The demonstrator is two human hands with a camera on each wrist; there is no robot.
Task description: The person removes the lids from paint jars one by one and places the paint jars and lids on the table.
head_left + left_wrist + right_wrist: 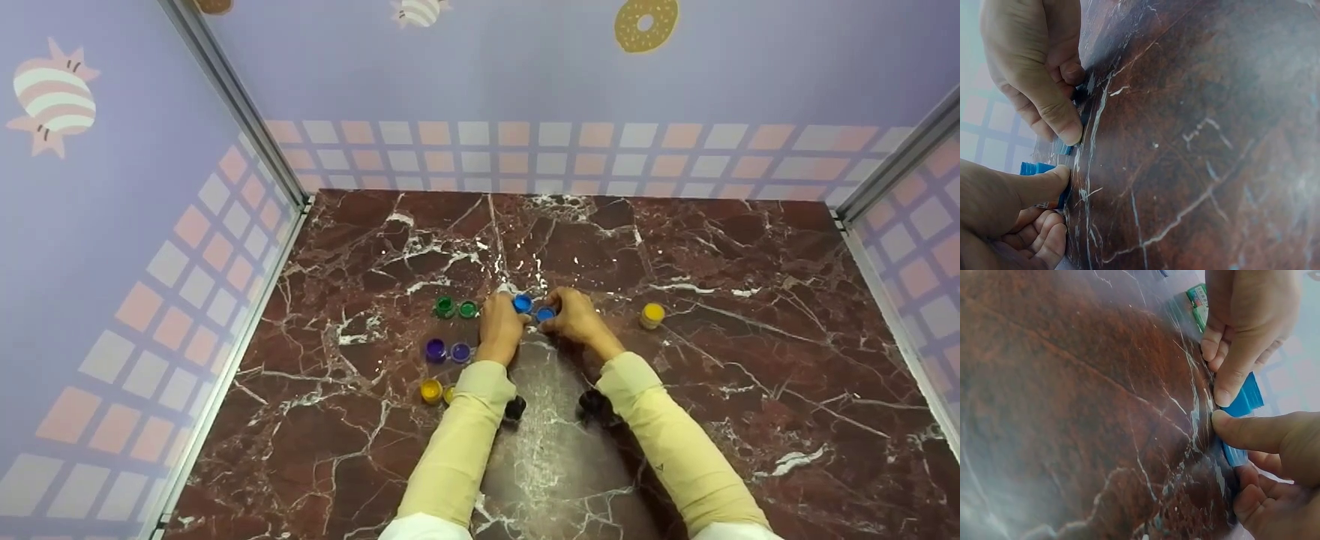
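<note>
Near the middle of the table, a small blue paint pot (522,303) stands uncovered, its blue side (1246,395) also showing in the right wrist view. My left hand (501,322) holds this pot, the thumb lying along its side in the left wrist view. Just to the right lies a paler blue lid (545,313), partly behind the thumb in the right wrist view. My right hand (577,316) pinches the lid by its edge. Left of my left hand are a green paint pot (444,306) and its green lid (468,309).
Nearer me sit a purple pot (436,350) with a purple lid (460,352), then a yellow pot (431,391), its lid (449,394) partly behind the left sleeve. Another yellow pot (652,315) stands to the right. Patterned panels (525,82) border the marbled table (750,315).
</note>
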